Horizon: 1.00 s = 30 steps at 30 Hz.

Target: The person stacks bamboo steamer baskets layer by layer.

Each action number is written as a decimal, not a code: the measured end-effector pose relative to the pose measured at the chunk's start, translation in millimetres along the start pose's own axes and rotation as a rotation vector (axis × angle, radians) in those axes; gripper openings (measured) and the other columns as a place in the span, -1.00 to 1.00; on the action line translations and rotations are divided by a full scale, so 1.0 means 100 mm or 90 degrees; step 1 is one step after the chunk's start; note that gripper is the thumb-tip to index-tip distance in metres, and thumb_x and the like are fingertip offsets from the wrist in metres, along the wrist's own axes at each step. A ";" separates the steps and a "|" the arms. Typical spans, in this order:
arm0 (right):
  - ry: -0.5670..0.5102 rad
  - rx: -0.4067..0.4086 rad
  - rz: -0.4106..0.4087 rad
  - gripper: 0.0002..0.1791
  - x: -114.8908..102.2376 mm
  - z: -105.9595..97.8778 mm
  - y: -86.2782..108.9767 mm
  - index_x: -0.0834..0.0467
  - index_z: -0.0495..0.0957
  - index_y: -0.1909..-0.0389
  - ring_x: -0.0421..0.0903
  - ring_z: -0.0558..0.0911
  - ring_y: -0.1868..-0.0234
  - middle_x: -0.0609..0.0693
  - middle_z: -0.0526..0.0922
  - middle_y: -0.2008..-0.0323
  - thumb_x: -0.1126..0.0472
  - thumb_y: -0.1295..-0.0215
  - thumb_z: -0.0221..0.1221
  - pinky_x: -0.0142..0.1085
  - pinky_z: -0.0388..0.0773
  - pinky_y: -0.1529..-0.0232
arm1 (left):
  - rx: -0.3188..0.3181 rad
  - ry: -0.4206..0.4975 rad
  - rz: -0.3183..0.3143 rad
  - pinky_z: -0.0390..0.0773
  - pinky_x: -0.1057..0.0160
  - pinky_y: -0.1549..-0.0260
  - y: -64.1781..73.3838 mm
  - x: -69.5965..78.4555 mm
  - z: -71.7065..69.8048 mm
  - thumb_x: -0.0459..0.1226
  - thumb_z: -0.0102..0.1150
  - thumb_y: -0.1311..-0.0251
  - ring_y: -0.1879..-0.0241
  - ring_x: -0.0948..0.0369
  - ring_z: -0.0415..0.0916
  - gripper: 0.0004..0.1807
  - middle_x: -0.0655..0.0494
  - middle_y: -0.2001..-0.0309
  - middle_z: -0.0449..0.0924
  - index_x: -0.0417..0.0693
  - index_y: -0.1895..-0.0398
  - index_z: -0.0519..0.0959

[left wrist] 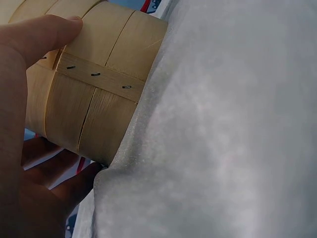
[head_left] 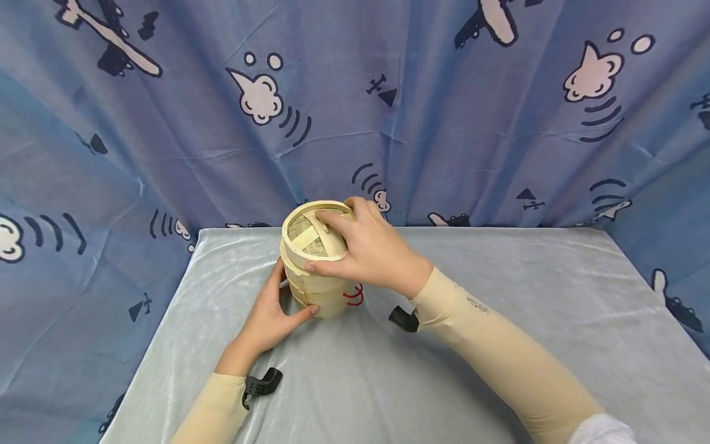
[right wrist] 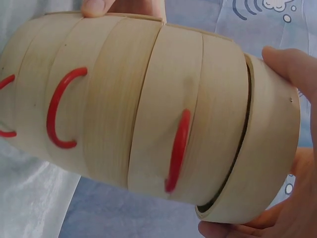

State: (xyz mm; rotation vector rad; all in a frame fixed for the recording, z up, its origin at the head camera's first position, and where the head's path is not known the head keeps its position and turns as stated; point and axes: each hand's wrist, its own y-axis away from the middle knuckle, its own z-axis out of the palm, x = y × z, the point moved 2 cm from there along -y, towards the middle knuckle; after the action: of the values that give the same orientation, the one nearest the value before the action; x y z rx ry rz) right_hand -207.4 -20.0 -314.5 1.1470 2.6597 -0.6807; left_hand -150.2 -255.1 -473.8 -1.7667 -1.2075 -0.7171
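A stack of round bamboo steamer baskets point(head_left: 318, 285) stands upright on the cloth, topped by a woven bamboo lid point(head_left: 297, 254). My right hand point(head_left: 377, 253) grips the lid from above, thumb at the near side and fingers over the far rim. In the right wrist view, the lid point(right wrist: 272, 139) sits slightly tilted, with a dark narrow gap between it and the upper basket. Low on the stack, my left hand point(head_left: 269, 320) holds the baskets from the left side. Its thumb point(left wrist: 64, 29) presses the near wall while the other fingers reach round the opposite side.
Red loop handles point(right wrist: 62, 109) stick out from the baskets' right side. Pale grey cloth point(head_left: 499, 277) covers the table. A blue patterned curtain point(head_left: 333, 123) hangs behind the table and along both sides.
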 end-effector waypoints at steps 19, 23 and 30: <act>0.014 -0.028 -0.025 0.07 -0.07 0.05 0.00 0.01 0.46 -0.59 0.27 0.44 -0.21 0.35 0.39 -0.33 -0.53 -0.20 0.38 0.12 0.67 -0.08 | -0.002 -0.001 0.014 0.53 -0.14 -0.39 0.04 0.06 0.00 -0.19 0.71 -0.13 -0.50 -0.01 0.37 0.40 0.06 -0.67 0.20 0.35 -0.83 -0.16; -0.001 -0.038 -0.012 0.15 -0.07 0.06 0.02 0.00 0.37 -0.65 0.30 0.46 -0.25 0.36 0.34 -0.40 -0.55 -0.16 0.41 0.18 0.67 -0.11 | -0.004 0.007 0.016 0.50 -0.18 -0.41 0.05 0.07 0.00 -0.20 0.70 -0.13 -0.53 -0.05 0.33 0.44 0.00 -0.68 0.17 0.32 -0.84 -0.22; -0.006 -0.043 -0.007 0.30 -0.08 0.08 0.01 0.04 0.24 -0.71 0.37 0.50 -0.28 0.39 0.30 -0.45 -0.54 -0.08 0.49 0.24 0.66 -0.18 | -0.063 0.066 -0.042 0.43 -0.24 -0.45 -0.01 0.13 -0.12 -0.17 0.71 -0.14 -0.55 -0.05 0.29 0.56 -0.07 -0.60 0.24 0.51 -0.79 -0.45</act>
State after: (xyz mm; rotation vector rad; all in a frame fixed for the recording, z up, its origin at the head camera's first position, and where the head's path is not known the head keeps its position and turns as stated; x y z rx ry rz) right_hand -201.5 -28.6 -319.5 1.1101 2.6618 -0.5922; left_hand -146.0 -259.9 -456.8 -1.7531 -1.1823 -0.9101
